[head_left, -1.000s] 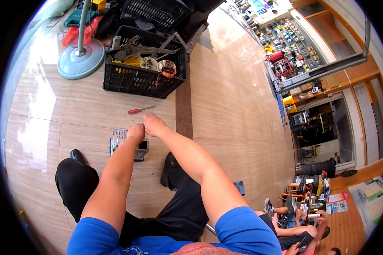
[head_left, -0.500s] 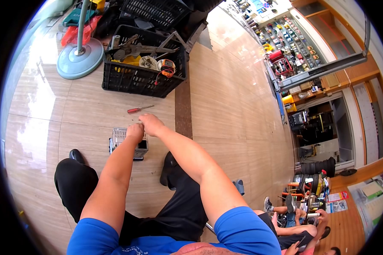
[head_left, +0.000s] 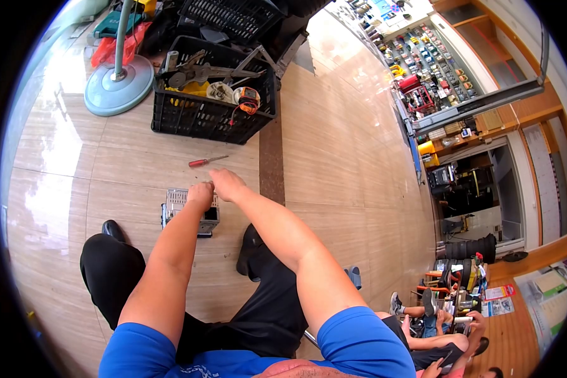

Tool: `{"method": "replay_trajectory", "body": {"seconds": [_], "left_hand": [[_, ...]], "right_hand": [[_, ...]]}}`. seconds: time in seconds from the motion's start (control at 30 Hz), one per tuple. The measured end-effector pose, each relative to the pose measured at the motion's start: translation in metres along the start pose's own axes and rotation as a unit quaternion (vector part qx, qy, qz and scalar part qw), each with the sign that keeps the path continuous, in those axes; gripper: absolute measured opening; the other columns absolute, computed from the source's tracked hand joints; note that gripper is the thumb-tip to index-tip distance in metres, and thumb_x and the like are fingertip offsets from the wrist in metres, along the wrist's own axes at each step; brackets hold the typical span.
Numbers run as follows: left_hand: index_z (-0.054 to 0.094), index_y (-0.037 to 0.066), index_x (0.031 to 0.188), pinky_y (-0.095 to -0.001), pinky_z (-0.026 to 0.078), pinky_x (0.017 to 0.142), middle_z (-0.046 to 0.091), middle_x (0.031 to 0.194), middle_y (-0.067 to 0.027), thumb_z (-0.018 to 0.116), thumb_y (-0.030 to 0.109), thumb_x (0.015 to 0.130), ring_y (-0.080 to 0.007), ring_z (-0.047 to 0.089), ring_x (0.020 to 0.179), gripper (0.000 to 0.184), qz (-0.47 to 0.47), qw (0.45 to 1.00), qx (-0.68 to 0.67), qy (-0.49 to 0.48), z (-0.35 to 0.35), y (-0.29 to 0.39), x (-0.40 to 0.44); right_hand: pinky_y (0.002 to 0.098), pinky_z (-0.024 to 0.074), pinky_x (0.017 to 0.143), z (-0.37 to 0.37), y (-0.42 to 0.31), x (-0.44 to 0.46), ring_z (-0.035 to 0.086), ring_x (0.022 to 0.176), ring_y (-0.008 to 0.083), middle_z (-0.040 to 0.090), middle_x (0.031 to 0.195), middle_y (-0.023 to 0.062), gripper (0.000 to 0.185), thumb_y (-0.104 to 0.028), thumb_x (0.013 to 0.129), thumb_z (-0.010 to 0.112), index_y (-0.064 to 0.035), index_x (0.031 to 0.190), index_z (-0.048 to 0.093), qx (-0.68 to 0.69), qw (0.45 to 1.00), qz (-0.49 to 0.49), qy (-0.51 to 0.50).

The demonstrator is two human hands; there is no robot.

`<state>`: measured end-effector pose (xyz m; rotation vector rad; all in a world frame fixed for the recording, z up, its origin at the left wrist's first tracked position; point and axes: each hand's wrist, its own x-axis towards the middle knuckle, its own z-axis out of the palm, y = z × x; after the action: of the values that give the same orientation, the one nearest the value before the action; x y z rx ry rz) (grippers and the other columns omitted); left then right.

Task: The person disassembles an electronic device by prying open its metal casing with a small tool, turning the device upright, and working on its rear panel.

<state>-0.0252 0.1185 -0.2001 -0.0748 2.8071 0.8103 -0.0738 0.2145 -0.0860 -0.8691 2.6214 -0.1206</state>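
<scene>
On the tiled floor between my feet sits a silver metal case [head_left: 176, 199] with slotted vents and a dark opening on its near side. My left hand [head_left: 201, 194] is closed over the upper right of this case, with my forearm covering part of it. Close beside it, my right hand [head_left: 229, 184] is curled at the case's far right corner, its fingertips near the left hand's. Whatever the fingers grip is hidden from this angle. A red-handled screwdriver [head_left: 200, 162] lies on the floor just beyond my hands.
A black plastic crate [head_left: 201, 123] full of tools stands ahead, beside a round pale blue stand base [head_left: 118, 88]. Shelves of small goods [head_left: 431, 63] line the right. Other people [head_left: 447, 340] sit at lower right, near a wooden counter [head_left: 516, 327].
My right hand has shifted very slightly, its fingers a little differently bent. My left hand, the metal case and the screwdriver have stayed in place.
</scene>
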Motion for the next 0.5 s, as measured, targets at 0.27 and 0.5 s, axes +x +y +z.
{"method": "replay_trajectory", "body": {"seconds": [0.27,0.5], "left_hand": [[0.065,0.011,0.108,-0.0431,0.053,0.086,0.069,0.109,-0.0114,0.058,0.012,0.087,-0.0298,0.067,0.101,0.021,0.009,0.999,0.028,-0.024,-0.001,-0.001,0.001],[0.065,0.011,0.107,-0.0428,0.054,0.083,0.070,0.107,-0.0122,0.055,0.012,0.089,-0.0305,0.068,0.099,0.021,0.017,1.000,0.006,-0.004,0.004,-0.003,0.004]], "right_hand": [[0.0465,0.0490,0.088,0.009,0.004,0.007,0.060,0.105,0.0401,0.065,0.100,0.0222,0.016,-0.006,0.079,0.060,-0.0012,0.095,0.061,0.040,0.995,-0.086,0.035],[0.0458,0.0512,0.089,-0.007,-0.012,-0.005,0.062,0.102,0.0416,0.064,0.107,0.0246,0.023,-0.009,0.082,0.060,-0.0006,0.104,0.058,-0.001,0.999,0.051,0.012]]}}
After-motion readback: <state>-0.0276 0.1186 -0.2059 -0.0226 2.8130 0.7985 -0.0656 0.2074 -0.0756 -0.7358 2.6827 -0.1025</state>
